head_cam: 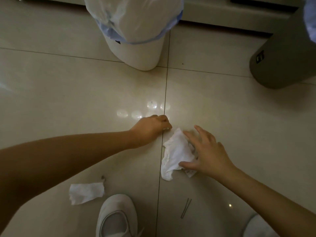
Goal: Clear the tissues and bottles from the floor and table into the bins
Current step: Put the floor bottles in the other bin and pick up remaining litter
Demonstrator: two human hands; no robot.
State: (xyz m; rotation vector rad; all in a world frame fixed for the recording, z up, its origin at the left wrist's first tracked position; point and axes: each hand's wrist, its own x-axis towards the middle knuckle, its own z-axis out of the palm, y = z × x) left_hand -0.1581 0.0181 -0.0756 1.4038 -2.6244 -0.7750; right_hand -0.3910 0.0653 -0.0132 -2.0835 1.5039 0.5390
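A glossy tiled floor (68, 93) carries a white bin (136, 48) lined with a bag and, to its right, a grey bin (282, 57). The right hand (205, 151), fingers spread wide, touches a crumpled tissue (176, 153) on the floor. The left hand (152, 127) is curled, knuckles down beside it; whether it holds anything I cannot tell. A second tissue (86, 192) lies near a white shoe (116, 218).
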